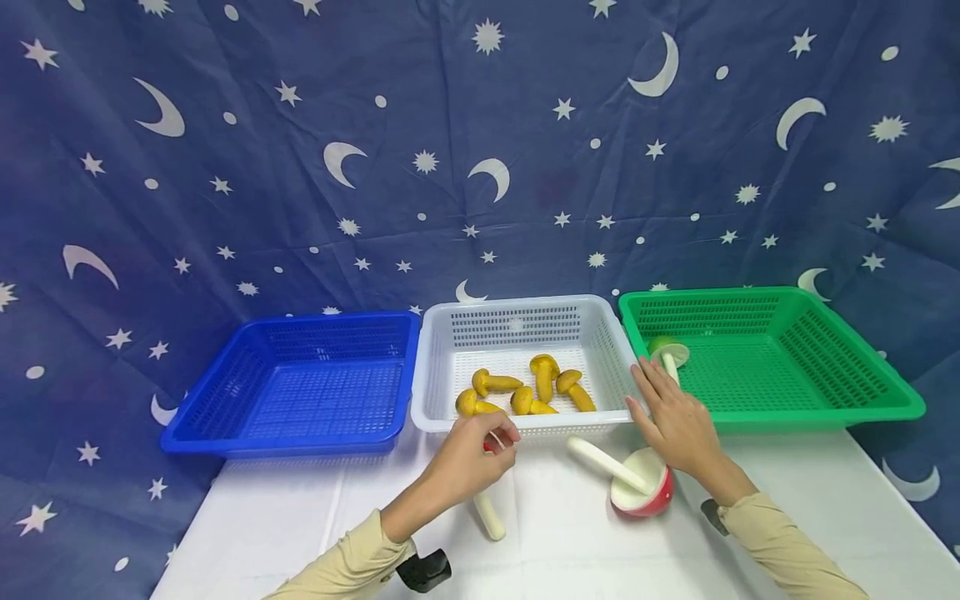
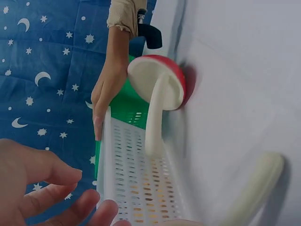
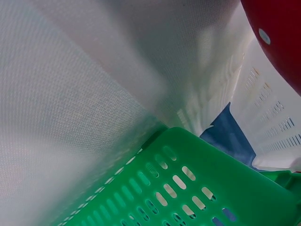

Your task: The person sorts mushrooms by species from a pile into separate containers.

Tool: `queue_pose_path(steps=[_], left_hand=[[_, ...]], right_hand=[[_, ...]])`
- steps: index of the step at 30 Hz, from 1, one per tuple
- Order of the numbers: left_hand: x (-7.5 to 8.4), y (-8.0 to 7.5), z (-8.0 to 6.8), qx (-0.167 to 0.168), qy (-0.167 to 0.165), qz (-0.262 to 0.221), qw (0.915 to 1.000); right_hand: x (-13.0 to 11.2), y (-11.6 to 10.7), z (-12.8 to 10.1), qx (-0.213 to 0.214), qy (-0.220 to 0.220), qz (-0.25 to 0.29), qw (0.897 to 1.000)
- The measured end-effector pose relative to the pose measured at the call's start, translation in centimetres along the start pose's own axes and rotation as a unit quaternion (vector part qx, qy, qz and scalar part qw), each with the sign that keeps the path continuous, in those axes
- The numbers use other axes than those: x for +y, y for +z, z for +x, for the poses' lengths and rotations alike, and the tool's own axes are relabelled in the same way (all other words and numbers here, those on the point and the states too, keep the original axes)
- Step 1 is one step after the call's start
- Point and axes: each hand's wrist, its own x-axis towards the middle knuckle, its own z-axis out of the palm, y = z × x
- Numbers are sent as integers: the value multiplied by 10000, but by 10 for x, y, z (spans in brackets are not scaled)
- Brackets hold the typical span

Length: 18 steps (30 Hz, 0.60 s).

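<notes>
My left hand hovers at the front wall of the white basket, fingers loosely bent with nothing between them; the left wrist view shows the same hand. Beneath it lies a toy mushroom with a white stem, its red cap mostly hidden by the hand. My right hand has straight fingers over the meeting corners of the white and green baskets. Near its wrist, a red-capped toy mushroom lies with its pale underside up and its stem pointing toward the white basket.
Several yellow toy mushrooms lie in the white basket. The green basket holds a green-capped mushroom at its left side. To the left stands a blue basket. A blue curtain with stars and moons hangs behind the white-covered table.
</notes>
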Motion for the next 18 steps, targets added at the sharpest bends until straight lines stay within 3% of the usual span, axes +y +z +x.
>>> queue_pose_path(steps=[13,18], left_hand=[[-15,7,-40,502,-311,-584,9965],[-24,9,-48,720,-407,-529,9952]], right_hand=[[-1,2,0,-2,-14,30,10000],[-1,3,1,52,-47,45,10000]])
